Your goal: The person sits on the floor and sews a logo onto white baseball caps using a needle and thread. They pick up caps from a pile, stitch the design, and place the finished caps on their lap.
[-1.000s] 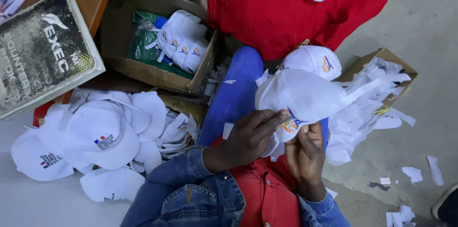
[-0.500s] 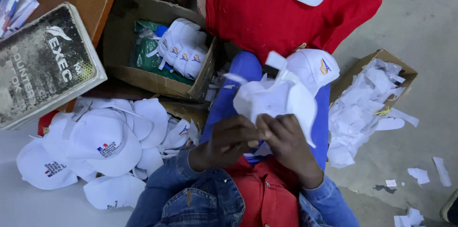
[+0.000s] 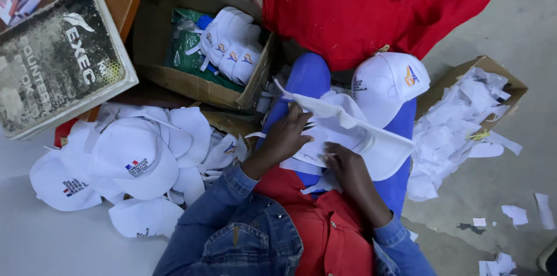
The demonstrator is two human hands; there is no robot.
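Holding the white cap (image 3: 348, 131) lower now, both hands (image 3: 313, 148) grip it upside down.

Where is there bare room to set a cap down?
Bare grey floor beyond the box of paper scraps, and the pale surface below the cap pile. Crowded: the lap, where both hands hold a white cap.

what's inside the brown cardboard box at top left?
The cardboard box holds a nested row of white caps lying on a green plastic bag. Whatever sits under the bag and caps is covered.
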